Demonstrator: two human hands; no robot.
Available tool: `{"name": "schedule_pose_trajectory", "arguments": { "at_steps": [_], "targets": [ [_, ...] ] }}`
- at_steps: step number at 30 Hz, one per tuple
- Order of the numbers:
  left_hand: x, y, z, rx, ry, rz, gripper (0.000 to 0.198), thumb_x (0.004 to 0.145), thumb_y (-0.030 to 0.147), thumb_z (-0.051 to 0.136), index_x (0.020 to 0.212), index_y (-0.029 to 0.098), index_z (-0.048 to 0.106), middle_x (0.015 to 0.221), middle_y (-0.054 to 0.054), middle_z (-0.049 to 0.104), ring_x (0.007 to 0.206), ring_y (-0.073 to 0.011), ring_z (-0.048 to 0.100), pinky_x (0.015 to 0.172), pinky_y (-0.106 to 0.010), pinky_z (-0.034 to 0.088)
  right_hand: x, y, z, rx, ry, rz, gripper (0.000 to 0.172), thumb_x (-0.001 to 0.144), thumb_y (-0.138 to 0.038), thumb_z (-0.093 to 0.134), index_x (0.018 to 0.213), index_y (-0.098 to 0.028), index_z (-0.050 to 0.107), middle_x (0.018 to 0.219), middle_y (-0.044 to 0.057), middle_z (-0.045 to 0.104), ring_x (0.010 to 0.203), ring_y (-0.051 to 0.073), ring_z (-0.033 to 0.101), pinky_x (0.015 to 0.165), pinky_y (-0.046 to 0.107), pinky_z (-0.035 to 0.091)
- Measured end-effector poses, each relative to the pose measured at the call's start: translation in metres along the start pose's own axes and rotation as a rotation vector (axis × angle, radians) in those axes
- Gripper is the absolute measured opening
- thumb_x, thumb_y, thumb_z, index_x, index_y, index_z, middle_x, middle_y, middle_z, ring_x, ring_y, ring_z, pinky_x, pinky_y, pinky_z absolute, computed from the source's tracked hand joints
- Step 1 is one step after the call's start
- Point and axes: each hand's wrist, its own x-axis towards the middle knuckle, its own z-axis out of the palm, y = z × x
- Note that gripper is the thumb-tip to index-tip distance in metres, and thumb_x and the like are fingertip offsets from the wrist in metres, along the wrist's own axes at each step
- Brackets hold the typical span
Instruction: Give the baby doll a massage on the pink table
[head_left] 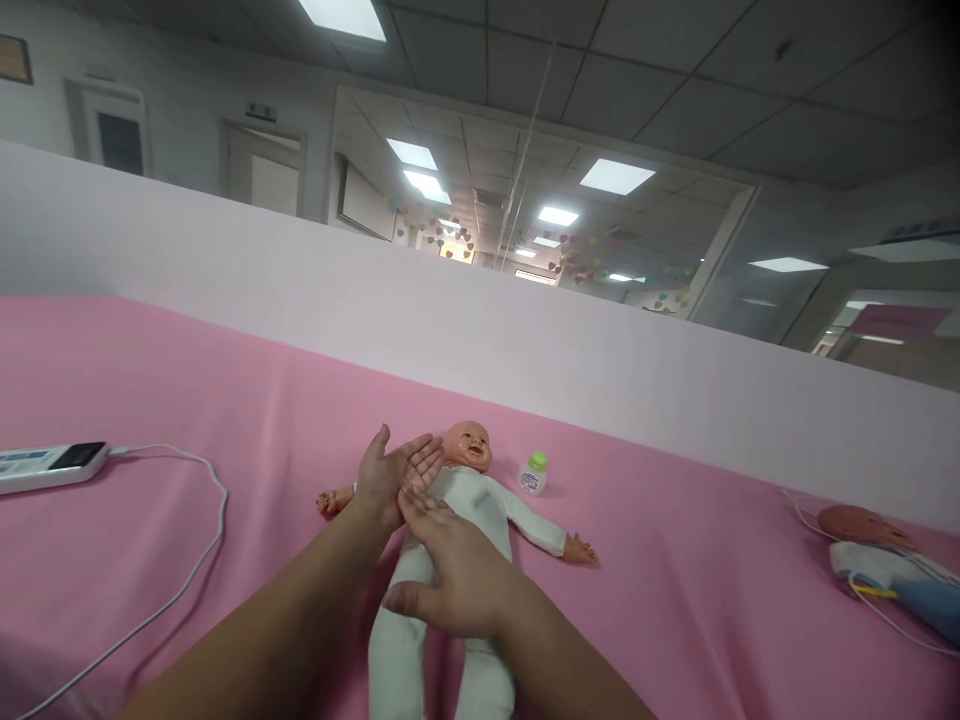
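Note:
A baby doll (480, 500) with a white cloth body lies on its back on the pink cloth, head toward the white wall. Over its chest, my left hand (396, 475) is turned palm up with the fingers stretched out, near the doll's head (468, 446). My right hand (457, 565) is above the doll's belly, palm down and fingers extended, its fingertips at my left palm. Neither hand grips anything. Just right of the doll's head stands a small clear bottle (532, 478) with a green cap. Part of the doll's trunk is hidden behind my hands.
A white device (52, 466) with a dark end lies at the left, its white cable (217, 530) curving across the pink cloth (660, 600). At the far right lies another doll-like figure (870, 530) with blue and white parts and thin tubing. A low white wall (480, 320) borders the back.

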Motion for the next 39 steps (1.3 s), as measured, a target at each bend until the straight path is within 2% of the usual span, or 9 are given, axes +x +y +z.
{"name": "schedule_pose_trajectory", "arguments": {
  "at_steps": [6, 11, 13, 16, 20, 23, 28, 35, 39],
  "targets": [
    [-0.012, -0.02, 0.014, 0.028, -0.019, -0.075, 0.073, 0.101, 0.065, 0.04, 0.143, 0.007, 0.055, 0.131, -0.023, 0.069, 0.127, -0.0289, 0.066, 0.102, -0.037, 0.058, 0.005, 0.002, 0.001, -0.056, 0.053, -0.042, 0.114, 0.088, -0.07, 0.067, 0.167, -0.014, 0.007, 0.174, 0.014, 0.004, 0.163, 0.032, 0.005, 0.132, 0.053, 0.009],
    [-0.026, -0.039, 0.027, 0.078, -0.034, -0.188, 0.082, 0.095, 0.072, 0.046, 0.141, 0.005, 0.055, 0.129, -0.026, 0.068, 0.124, -0.0382, 0.067, 0.106, -0.054, 0.054, 0.008, 0.015, -0.004, -0.228, 0.09, 0.109, 0.113, 0.089, -0.074, 0.061, 0.167, -0.009, 0.012, 0.174, 0.017, 0.009, 0.163, 0.034, 0.004, 0.132, 0.055, 0.002],
    [-0.027, -0.038, 0.028, 0.074, -0.059, -0.179, 0.083, 0.096, 0.073, 0.044, 0.143, 0.004, 0.054, 0.13, -0.027, 0.068, 0.123, -0.0386, 0.067, 0.108, -0.054, 0.052, 0.006, 0.018, -0.007, -0.271, 0.087, 0.155, 0.11, 0.09, -0.075, 0.057, 0.166, -0.008, 0.015, 0.174, 0.017, 0.01, 0.163, 0.034, 0.003, 0.132, 0.054, -0.001],
    [-0.023, -0.025, 0.024, 0.088, -0.062, -0.102, 0.084, 0.099, 0.07, 0.039, 0.145, 0.001, 0.05, 0.132, -0.028, 0.066, 0.124, -0.0355, 0.067, 0.109, -0.047, 0.052, 0.003, 0.018, -0.01, -0.282, 0.052, 0.174, 0.113, 0.089, -0.078, 0.056, 0.167, -0.008, 0.012, 0.174, 0.016, 0.007, 0.163, 0.033, 0.001, 0.132, 0.054, -0.003],
    [-0.014, -0.004, 0.015, 0.088, -0.034, 0.001, 0.089, 0.1, 0.071, 0.036, 0.149, -0.004, 0.045, 0.139, -0.03, 0.061, 0.128, -0.0331, 0.064, 0.104, -0.04, 0.056, 0.001, 0.011, -0.008, -0.24, 0.012, 0.093, 0.121, 0.084, -0.081, 0.06, 0.167, -0.011, 0.007, 0.174, 0.014, 0.006, 0.163, 0.033, 0.002, 0.132, 0.054, -0.002],
    [-0.011, 0.002, 0.012, 0.083, -0.032, 0.039, 0.09, 0.1, 0.071, 0.035, 0.15, -0.003, 0.044, 0.142, -0.029, 0.06, 0.13, -0.033, 0.063, 0.102, -0.04, 0.057, 0.001, 0.007, -0.004, -0.199, 0.005, -0.022, 0.117, 0.085, -0.081, 0.06, 0.167, -0.012, 0.012, 0.174, 0.015, 0.01, 0.162, 0.032, 0.009, 0.133, 0.052, 0.003],
    [-0.017, -0.008, 0.014, 0.062, -0.122, -0.066, 0.09, 0.099, 0.074, 0.034, 0.152, 0.002, 0.044, 0.14, -0.027, 0.063, 0.134, -0.0313, 0.061, 0.105, -0.041, 0.055, 0.003, 0.009, 0.003, -0.198, 0.065, -0.133, 0.114, 0.089, -0.082, 0.053, 0.167, -0.009, 0.012, 0.174, 0.017, 0.011, 0.162, 0.033, 0.01, 0.133, 0.051, 0.007],
    [-0.033, -0.028, 0.033, 0.076, -0.018, -0.226, 0.082, 0.099, 0.068, 0.042, 0.148, 0.003, 0.049, 0.131, -0.027, 0.067, 0.123, -0.0375, 0.067, 0.104, -0.052, 0.055, 0.006, 0.024, -0.004, -0.259, 0.103, 0.02, 0.113, 0.09, -0.083, 0.048, 0.167, -0.007, 0.013, 0.173, 0.019, 0.011, 0.162, 0.034, 0.006, 0.132, 0.057, 0.003],
    [-0.028, -0.016, 0.027, 0.088, -0.049, -0.154, 0.078, 0.1, 0.064, 0.043, 0.143, 0.0, 0.052, 0.127, -0.028, 0.068, 0.118, -0.0356, 0.07, 0.099, -0.046, 0.058, 0.003, 0.025, -0.012, -0.245, 0.059, 0.07, 0.115, 0.088, -0.084, 0.051, 0.166, -0.007, 0.017, 0.173, 0.019, 0.013, 0.162, 0.035, 0.004, 0.132, 0.057, 0.004]
  ]
}}
